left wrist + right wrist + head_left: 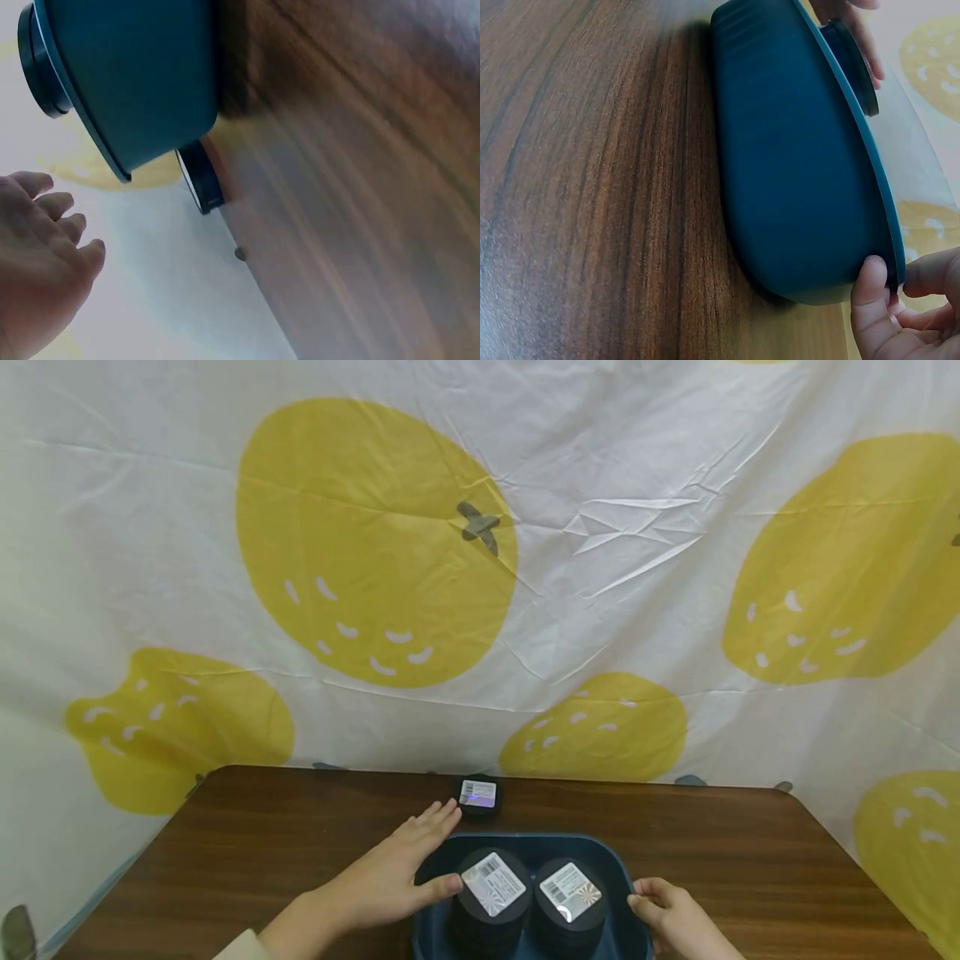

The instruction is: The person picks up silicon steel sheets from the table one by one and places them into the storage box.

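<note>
A dark blue tray [617,868] stands on the table with two black lidded jars in it, a left jar [491,893] and a right jar [570,897], each with a white barcode label on top. My right hand [678,922] pinches the tray's right rim between thumb and fingers; the right wrist view shows this grip near a corner of the tray [802,157]. Over the tray's left edge my left hand [393,877] is held with fingers extended, its thumb close to the left jar. Whether it touches that jar I cannot tell. Just beyond its fingertips sits another black round container [478,797].
The brown wooden table [300,835] has rounded back corners. Behind it hangs a white cloth [600,568] printed with large yellow fruits. The lone container is near the table's back edge, behind the tray.
</note>
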`<state>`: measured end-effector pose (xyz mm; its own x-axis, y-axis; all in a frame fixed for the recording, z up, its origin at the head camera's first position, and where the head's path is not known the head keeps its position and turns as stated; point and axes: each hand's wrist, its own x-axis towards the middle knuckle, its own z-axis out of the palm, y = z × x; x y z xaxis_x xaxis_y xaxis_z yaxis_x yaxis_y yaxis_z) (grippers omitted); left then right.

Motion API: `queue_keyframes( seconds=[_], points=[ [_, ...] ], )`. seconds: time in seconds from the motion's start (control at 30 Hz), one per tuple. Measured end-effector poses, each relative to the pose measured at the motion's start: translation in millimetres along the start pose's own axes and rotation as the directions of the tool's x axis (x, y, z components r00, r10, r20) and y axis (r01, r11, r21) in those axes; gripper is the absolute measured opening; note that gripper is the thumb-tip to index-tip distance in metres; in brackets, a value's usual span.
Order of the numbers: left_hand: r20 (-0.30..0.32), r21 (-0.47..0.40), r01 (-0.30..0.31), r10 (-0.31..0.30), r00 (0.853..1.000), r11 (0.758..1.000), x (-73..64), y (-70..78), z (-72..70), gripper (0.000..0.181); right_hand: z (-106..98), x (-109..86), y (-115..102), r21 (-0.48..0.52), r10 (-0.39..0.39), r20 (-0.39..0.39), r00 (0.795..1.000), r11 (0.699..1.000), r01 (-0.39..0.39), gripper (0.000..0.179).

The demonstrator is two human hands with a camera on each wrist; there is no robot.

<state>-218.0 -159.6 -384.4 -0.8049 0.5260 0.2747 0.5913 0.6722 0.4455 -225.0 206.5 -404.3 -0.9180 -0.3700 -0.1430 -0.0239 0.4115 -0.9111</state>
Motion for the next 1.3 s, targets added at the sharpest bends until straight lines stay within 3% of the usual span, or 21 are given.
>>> queue_keyframes(
  seconds=[0.23, 0.5, 0.93, 1.3],
  points=[
    [0.053, 0.009, 0.077, -0.077, 0.996, 0.997, -2.7, -8.7, -4.8, 0.075, 0, -0.2, 0, 0.002, 0.006, -0.003, 1.0, 1.0, -0.006, 0.036],
    [0.005, 0.103, 0.11, -0.111, 0.994, 0.989, -1.8, -24.5, -3.2, 0.077, 1, -0.7, 1, 0.033, 0.004, 0.005, 1.0, 0.999, -0.004, 0.037],
    [-0.039, 0.124, 0.152, -0.148, 0.988, 0.981, 0.4, -47.0, -0.8, 0.077, 0, -1.5, 0, 0.028, -0.021, 0.005, 1.0, 0.999, 0.021, 0.034],
    [-0.037, 0.14, 0.187, -0.184, 0.982, 0.972, 2.8, -59.5, -1.2, 0.077, 1, -1.0, 2, 0.011, -0.036, -0.022, 0.999, 0.999, 0.036, 0.034]
  ],
)
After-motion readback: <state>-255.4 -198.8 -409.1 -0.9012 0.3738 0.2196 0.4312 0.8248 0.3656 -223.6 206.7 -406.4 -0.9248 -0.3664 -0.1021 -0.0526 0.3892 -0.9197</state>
